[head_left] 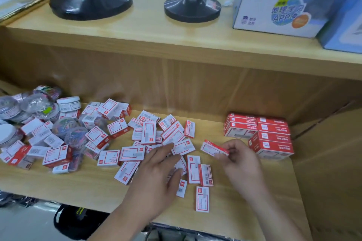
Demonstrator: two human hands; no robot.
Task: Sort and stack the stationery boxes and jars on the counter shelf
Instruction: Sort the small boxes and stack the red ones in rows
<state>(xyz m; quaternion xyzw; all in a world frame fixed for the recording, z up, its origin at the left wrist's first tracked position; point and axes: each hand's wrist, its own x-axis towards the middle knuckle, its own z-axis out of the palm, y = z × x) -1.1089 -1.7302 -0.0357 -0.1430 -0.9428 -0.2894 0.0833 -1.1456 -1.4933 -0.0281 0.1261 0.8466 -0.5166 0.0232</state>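
Stationery sorting at a wooden counter shelf (244, 197). Small red-and-white boxes (148, 135) lie scattered flat across its middle; clear jars (68, 129) of coloured clips crowd the left end; stacked cartons (258, 129) stand at the right. The right hand (240, 159) pinches one small box (214, 148) by its near end, between thumb and fingertips, just clear of the pile. The left hand (162, 168) is spread, fingers resting on loose boxes. Judged by look, the boxes are light, stiff card with smooth faces, best gripped across the long edges; the jars appear rigid, slick, prone to rolling, and better grasped around the lid.
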